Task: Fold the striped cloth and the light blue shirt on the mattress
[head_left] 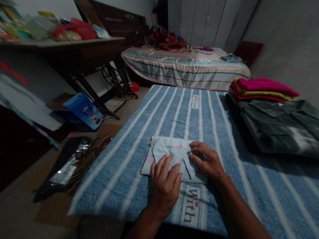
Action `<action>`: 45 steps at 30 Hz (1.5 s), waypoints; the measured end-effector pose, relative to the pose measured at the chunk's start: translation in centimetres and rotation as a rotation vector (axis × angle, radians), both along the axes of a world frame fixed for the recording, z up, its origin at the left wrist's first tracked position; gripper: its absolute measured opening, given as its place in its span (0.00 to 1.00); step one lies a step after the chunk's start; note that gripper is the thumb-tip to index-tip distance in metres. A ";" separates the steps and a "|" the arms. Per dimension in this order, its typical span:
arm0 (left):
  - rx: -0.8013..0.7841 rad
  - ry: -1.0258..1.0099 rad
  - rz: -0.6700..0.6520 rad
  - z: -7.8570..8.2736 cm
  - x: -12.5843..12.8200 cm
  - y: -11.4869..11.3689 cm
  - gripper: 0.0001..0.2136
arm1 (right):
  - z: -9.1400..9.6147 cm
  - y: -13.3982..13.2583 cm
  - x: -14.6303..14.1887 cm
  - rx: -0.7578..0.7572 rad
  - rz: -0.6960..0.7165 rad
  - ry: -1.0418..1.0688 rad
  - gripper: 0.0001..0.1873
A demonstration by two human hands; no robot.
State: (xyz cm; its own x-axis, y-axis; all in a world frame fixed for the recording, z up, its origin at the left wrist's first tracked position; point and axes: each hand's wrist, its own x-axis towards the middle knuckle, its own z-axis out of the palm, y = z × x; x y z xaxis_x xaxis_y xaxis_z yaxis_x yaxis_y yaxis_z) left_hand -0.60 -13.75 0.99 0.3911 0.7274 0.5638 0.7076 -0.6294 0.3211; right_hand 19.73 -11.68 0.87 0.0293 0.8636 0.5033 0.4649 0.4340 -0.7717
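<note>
A light blue collared shirt point(178, 151), folded into a flat rectangle, lies on the blue and white striped cloth point(139, 139) in front of me. Its collar faces up, with a small pink-marked label showing inside the neck. My left hand point(165, 186) rests on the shirt's near left part, fingers spread and laid flat. At the shirt's right side, my right hand point(209, 162) touches the fabric beside the collar. Its fingers are bent, with a gap between thumb and forefinger, and no cloth shows gripped there.
Folded clothes stand at the right: a dark green garment point(281, 116) and a bright pink one point(267, 87). A bed point(184, 68) is beyond. On the left are a sewing-machine table point(82, 43), a blue box point(84, 111) and a striped cloth point(87, 162) on the floor.
</note>
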 end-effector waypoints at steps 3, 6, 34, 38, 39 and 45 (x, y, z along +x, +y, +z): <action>0.016 0.004 -0.001 -0.1 0.0 0.0 0.09 | -0.2 0.1 0.0 0.011 0.008 -0.012 0.04; 0.020 0.004 -0.003 -0.2 0.0 0.1 0.09 | -0.6 0.2 0.0 0.028 0.006 -0.029 0.04; 0.073 -0.061 -0.017 0.3 -0.6 -0.3 0.07 | -0.9 0.2 0.3 0.013 -0.058 0.032 0.06; 0.088 -0.122 0.023 0.8 -2.1 0.4 0.08 | -1.0 0.2 0.9 -0.061 -0.129 0.085 0.10; 0.092 -0.144 0.047 0.9 -2.7 0.8 0.08 | -1.0 0.2 1.1 -0.111 -0.157 0.109 0.12; -0.265 -0.297 0.339 1.2 -6.5 4.4 0.14 | -0.6 0.0 2.4 -0.466 -0.309 0.392 0.27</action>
State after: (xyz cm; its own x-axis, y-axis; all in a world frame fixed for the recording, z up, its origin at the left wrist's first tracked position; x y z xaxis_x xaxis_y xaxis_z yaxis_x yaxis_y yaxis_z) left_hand -7.08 -9.38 2.23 -0.0395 0.9181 0.3943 0.7117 -0.2512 0.6561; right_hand 22.13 -11.64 0.29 0.4134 0.9104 -0.0175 0.1620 -0.0925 -0.9824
